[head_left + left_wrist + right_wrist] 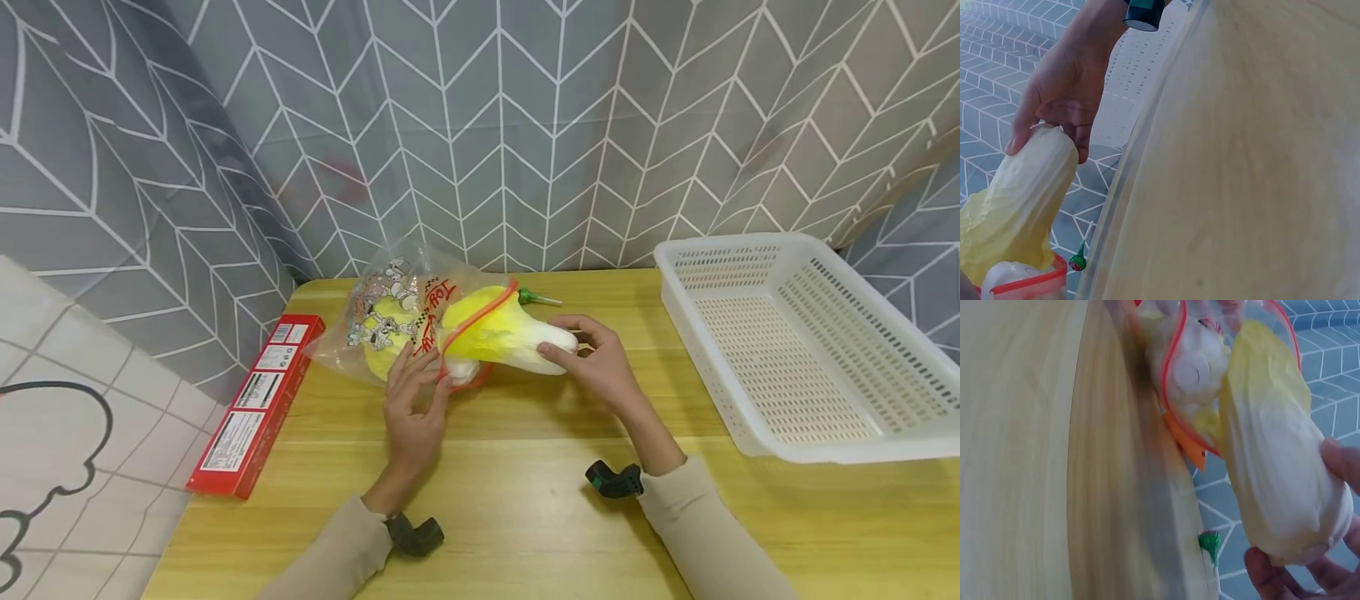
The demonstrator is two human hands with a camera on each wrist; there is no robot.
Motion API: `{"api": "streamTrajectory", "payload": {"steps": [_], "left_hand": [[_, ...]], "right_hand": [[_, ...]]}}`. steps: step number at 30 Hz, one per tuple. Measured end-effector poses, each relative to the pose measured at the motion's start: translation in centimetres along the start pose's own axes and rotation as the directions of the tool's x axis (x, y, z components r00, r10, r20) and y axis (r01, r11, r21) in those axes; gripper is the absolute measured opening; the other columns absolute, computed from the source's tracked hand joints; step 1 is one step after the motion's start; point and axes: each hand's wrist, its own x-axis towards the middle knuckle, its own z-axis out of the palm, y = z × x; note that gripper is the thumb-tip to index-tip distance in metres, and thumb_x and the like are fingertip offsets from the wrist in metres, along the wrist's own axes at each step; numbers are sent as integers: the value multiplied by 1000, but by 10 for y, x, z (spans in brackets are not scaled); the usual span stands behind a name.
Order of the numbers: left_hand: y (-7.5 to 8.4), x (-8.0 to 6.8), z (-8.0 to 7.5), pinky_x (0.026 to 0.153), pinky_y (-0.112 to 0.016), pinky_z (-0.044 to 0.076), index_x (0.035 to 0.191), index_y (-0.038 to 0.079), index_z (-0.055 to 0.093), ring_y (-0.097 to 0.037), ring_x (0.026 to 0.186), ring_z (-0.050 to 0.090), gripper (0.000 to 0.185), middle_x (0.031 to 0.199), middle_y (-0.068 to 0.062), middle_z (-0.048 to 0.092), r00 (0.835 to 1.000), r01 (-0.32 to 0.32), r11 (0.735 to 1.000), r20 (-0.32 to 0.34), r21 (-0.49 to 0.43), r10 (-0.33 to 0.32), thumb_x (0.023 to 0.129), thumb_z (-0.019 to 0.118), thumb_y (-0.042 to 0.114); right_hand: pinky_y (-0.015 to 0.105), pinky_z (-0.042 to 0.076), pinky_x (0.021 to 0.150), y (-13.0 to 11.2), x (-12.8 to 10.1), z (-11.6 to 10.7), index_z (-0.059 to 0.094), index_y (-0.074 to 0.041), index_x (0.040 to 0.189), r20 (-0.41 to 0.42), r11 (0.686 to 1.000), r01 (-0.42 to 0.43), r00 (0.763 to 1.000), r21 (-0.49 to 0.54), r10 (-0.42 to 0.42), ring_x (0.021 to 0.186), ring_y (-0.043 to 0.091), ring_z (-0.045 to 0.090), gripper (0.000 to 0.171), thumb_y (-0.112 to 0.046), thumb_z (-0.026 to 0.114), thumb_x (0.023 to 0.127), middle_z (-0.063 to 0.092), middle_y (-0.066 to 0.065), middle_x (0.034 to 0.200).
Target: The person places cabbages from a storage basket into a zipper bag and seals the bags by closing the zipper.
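A clear zip bag (390, 312) with cartoon print and a red zip rim (1029, 282) lies on the wooden table (525, 467). A yellow-white cabbage (510, 333) sticks out of its mouth, leafy end inside. My right hand (600, 362) grips the cabbage's white stem end (1272, 462); its fingers (1285, 581) curl round the base. My left hand (416, 400) holds the bag by the near edge of its mouth. A second pale cabbage (1191, 369) lies inside the bag.
A white perforated basket (795, 350) stands at the right of the table. A long red box (258, 400) lies along the left edge. A small green item (534, 297) rests behind the bag. A grey patterned curtain hangs behind the table.
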Motion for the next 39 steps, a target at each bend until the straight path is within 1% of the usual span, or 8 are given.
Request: {"api": "streamTrajectory", "payload": {"steps": [4,8,15,18,23,29,34,39], "left_hand": [[1,1,0,123,-56,23,87,3,73,-37,146,43,7,127,-16,72,1000,-8,1000,13,1,8,85,78,-1],[2,1,1,123,-57,25,85,4,74,-38,145,44,10,126,-16,72,999,-33,999,26,6,33,81,80,-2],[-1,1,2,123,-57,24,87,5,75,-39,145,43,10,127,-15,72,998,-50,999,31,11,49,81,81,-2],[-1,0,2,122,-58,25,86,5,74,-40,144,44,11,127,-16,72,998,-57,998,24,12,57,81,80,-3],[-2,0,2,122,-59,25,86,5,73,-40,144,44,11,128,-15,71,998,-60,998,16,15,60,82,79,-3],[0,1,1,123,-57,24,83,4,72,-40,145,43,10,128,-17,71,999,-48,999,24,1,48,83,79,-3],[1,0,0,122,-61,23,83,5,71,-40,145,43,11,128,-17,71,999,-36,999,25,-5,36,84,77,-4],[4,-1,0,122,-61,23,84,6,71,-40,145,42,10,130,-16,70,999,-38,999,32,-8,38,84,77,-2]], "right_hand": [[19,51,70,-2,1,3,69,-9,123,-50,999,-22,998,29,23,93,15,60,39,-23,80,88,65,9,122],[18,53,72,-4,1,9,68,-7,124,-80,984,-122,988,129,133,89,11,61,39,-27,78,91,65,-1,113],[22,56,72,-11,-2,18,63,-8,128,18,893,-285,955,348,298,85,9,61,39,-28,72,95,63,-5,105],[23,56,74,-10,-4,21,62,-9,131,37,921,-240,970,306,241,89,9,61,41,-23,73,95,62,-1,112],[21,52,76,-8,-5,21,63,-13,137,21,993,-50,999,103,48,99,16,57,48,-17,76,91,64,10,128],[23,50,79,-12,-5,20,67,-17,133,-36,992,110,993,-62,-112,106,17,57,51,-16,84,84,65,7,134],[21,51,79,-17,-7,26,70,-14,129,-109,980,190,975,-56,-195,110,15,58,51,-12,86,81,66,7,133],[19,54,73,-21,-9,32,71,-17,127,-136,991,99,987,95,-86,97,12,63,45,-16,84,84,69,6,127]]}}
